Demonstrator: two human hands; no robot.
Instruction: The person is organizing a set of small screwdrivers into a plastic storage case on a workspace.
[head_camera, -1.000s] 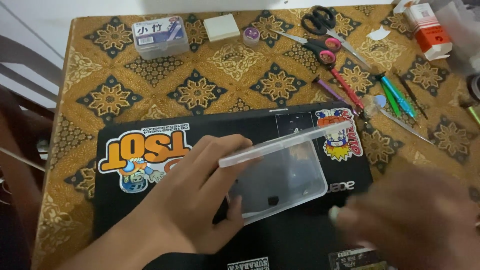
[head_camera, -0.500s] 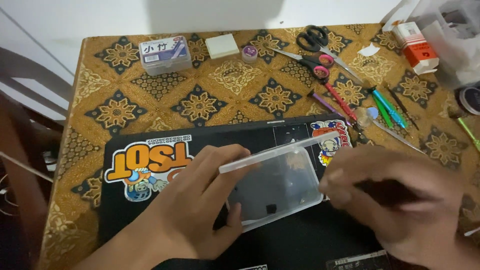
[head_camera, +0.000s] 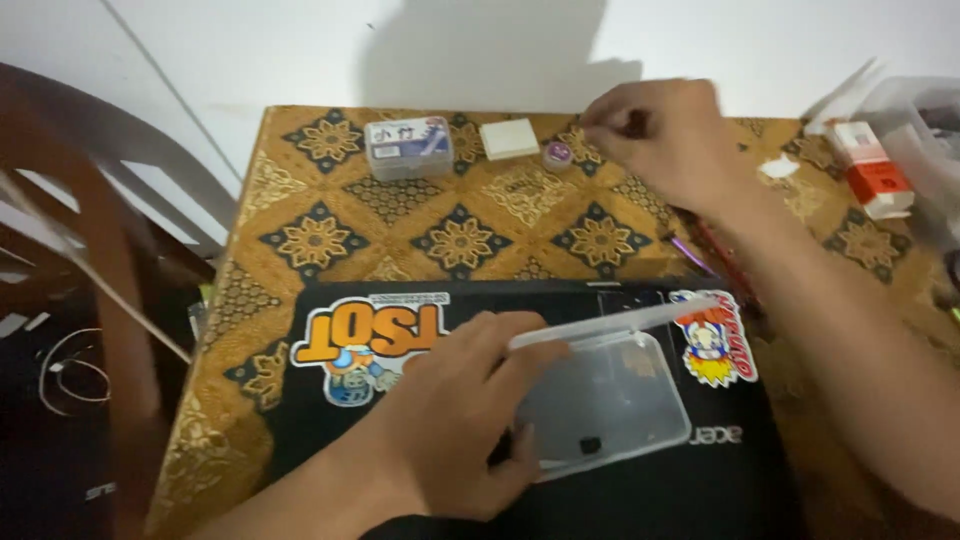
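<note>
So the left hand (head_camera: 455, 420) is sitting on a clear plastic case (head_camera: 605, 400), fingers spread over its near-left edge and thumb tucked under, holding it steady with the lid (head_camera: 610, 325) propped open. The case is lying on a closed black laptop (head_camera: 560, 500) covered in cartoon stickers, which is sitting at the near edge of the tabletop (head_camera: 300, 230) with its gold patterned cloth. There's one small dark bit (head_camera: 590, 445) inside the case near the front wall; can't tell what it is.

The right hand (head_camera: 660, 135) is reaching way out to the far side, fingertips pinched together right by a little round purple thing (head_camera: 557, 152). It looks like it's pinching something small, but it's too blurry to say what, or whether it's actually gripping anything. A pale square pad (head_camera: 509, 138) and a small clear box (head_camera: 408, 147) are lined up just left of that.

My read: this is the picking-up-small-stuff stage while the case is waiting open. The pinch needs to be solid before anything travels back over the laptop, and the left hand needs to be keeping that lid up.
</note>
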